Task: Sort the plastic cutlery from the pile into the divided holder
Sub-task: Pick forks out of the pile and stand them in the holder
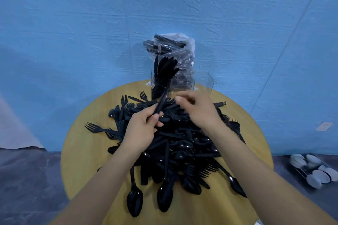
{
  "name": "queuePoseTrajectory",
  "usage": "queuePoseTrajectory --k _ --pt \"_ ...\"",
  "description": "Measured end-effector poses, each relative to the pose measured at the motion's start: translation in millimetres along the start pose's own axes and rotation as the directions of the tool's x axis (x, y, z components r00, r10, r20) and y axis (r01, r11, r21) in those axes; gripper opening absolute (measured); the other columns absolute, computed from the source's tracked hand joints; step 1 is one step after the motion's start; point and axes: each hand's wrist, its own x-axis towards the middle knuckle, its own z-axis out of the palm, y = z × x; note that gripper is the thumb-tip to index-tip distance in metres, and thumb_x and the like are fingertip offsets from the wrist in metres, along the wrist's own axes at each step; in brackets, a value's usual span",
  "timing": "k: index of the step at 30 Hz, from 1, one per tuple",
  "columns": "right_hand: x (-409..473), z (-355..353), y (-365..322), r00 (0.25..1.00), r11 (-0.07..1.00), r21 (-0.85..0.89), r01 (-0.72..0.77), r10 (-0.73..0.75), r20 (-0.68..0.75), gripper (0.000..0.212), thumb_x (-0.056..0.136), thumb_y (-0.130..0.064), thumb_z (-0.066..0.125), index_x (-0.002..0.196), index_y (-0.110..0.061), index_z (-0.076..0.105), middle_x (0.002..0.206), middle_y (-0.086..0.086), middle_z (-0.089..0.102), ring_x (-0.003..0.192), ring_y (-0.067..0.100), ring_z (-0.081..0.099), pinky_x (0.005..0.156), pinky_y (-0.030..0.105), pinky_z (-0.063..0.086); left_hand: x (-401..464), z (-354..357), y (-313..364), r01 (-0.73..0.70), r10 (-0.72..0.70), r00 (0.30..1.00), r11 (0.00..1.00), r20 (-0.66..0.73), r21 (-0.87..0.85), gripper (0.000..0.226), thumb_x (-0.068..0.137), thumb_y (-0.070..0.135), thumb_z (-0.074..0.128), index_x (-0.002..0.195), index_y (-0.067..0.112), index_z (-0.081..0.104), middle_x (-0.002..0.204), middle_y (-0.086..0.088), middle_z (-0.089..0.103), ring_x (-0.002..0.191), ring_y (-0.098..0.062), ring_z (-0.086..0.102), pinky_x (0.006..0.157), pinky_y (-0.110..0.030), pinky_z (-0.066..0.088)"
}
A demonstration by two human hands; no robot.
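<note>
**Big heap of black cutlery, one knife in hand**

So we've got a round yellow wooden table pretty much buried under a pile of black plastic cutlery, forks, spoons and knives all tangled together. A couple of spoons stick out of the near edge with their bowls pointing at us, and a few forks poke out on the left side.

Our left hand is pinching a black plastic knife between thumb and fingers, holding it tilted so its far end points up toward the holder. Our right hand hangs over the far part of the pile, fingers loosely bent and a bit blurry; we can't see it gripping anything, but we honestly can't tell for sure.

The clear divided holder sits at the far edge of the table, just behind the pile. Its left compartment has a bunch of black knives standing upright in it. The right compartment looks see-through with nothing dark showing in it.

Right behind the holder there's a clear plastic bag stuffed with more black cutlery, leaning against the blue wall. Down on the dark floor to the right lies a tray of white bowls.
</note>
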Motion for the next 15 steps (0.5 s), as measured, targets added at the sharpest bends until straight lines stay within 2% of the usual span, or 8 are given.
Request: queuePoseTrajectory --k 2,5,8,11,13,15 --pt "14 8 -12 0.999 0.983 0.183 -0.033 0.025 0.043 0.02 0.092 -0.018 0.059 0.11 -0.01 0.066 0.082 -0.003 0.063 0.069 0.005 0.056 0.064 0.014 0.047 12 3 8 -0.039 0.04 0.999 0.998 0.035 -0.046 0.037 0.098 0.006 0.041 0.129 0.023 0.054 0.095 0.011 0.064 0.066 0.003 0.056 0.061 -0.013 0.045" --pt "37 10 -20 0.994 0.905 0.417 -0.086 0.049 0.099 0.008 0.093 -0.01 0.057 0.091 -0.01 0.065 0.067 -0.002 0.056 0.056 0.006 0.048 0.055 0.017 0.044 32 1 16 -0.07 0.081 0.992 0.991 0.101 -0.11 0.032 0.099 0.004 0.038 0.119 0.014 0.062 0.082 0.012 0.064 0.059 0.003 0.052 0.057 -0.013 0.043" --pt "59 10 -22 0.993 0.848 0.522 -0.093 0.038 0.115 0.008 0.092 -0.006 0.056 0.091 -0.005 0.064 0.067 0.0 0.054 0.056 0.006 0.047 0.053 0.015 0.042 56 -4 17 -0.098 0.108 0.987 0.991 0.118 -0.086 0.03 0.1 0.006 0.037 0.116 0.014 0.062 0.061 0.018 0.059 0.052 0.003 0.047 0.054 -0.01 0.039" --pt "78 11 -27 0.988 0.851 0.506 -0.138 0.083 0.129 0.02 0.094 -0.015 0.056 0.094 0.003 0.063 0.066 0.003 0.054 0.055 0.008 0.048 0.058 0.02 0.045 79 -5 20 -0.147 0.152 0.983 0.987 0.102 -0.058 0.032 0.099 0.004 0.039 0.119 0.017 0.06 0.063 0.017 0.057 0.053 0.005 0.047 0.055 -0.008 0.038" --pt "93 10 -31 0.986 0.917 0.371 -0.15 0.11 0.126 0.023 0.094 -0.024 0.057 0.082 -0.004 0.061 0.059 0.003 0.054 0.051 0.01 0.051 0.06 0.025 0.047 93 -3 22 -0.187 0.188 0.979 0.982 0.083 -0.027 0.035 0.098 0.003 0.041 0.123 0.021 0.056 0.067 0.017 0.055 0.052 0.007 0.048 0.057 -0.008 0.038" --pt "108 9 -35 0.992 0.969 0.22 -0.115 0.101 0.073 0.026 0.094 -0.024 0.057 0.073 -0.008 0.058 0.056 0.003 0.057 0.051 0.014 0.053 0.06 0.029 0.047 108 -2 24 -0.211 0.21 0.975 0.978 0.074 -0.001 0.037 0.098 0.005 0.043 0.131 0.02 0.051 0.074 0.013 0.056 0.056 0.009 0.051 0.059 -0.011 0.041"
